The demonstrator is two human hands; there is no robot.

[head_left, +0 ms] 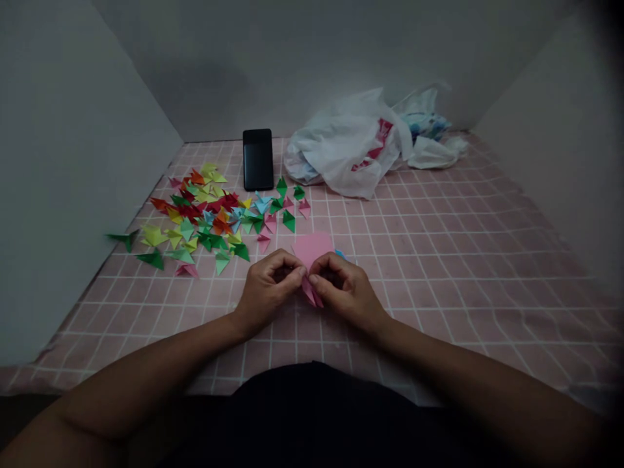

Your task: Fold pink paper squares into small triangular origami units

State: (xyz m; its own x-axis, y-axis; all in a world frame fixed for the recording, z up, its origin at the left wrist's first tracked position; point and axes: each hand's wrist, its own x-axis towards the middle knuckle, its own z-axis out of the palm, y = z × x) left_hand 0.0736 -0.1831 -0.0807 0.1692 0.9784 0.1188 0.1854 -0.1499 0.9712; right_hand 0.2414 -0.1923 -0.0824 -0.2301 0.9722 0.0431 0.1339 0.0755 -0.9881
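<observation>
A small folded piece of pink paper (312, 294) is pinched between both hands at the middle of the table. My left hand (270, 286) grips its left side with thumb and index finger. From the right, my right hand (348, 289) pinches it the same way, close to the left fingertips. Just beyond the hands lies flat pink paper (313, 244), partly covered by the fingers. A bit of blue paper (340, 254) shows behind my right hand. Many folded paper pieces (212, 239) in green, yellow, red, orange, blue and pink are spread to the left.
A black phone (258, 160) lies beyond the folded pieces. White plastic bags (348, 146), one with red print, are heaped at the back. A pink checked cloth (439, 286) covers the table, with pale walls on the left, back and right.
</observation>
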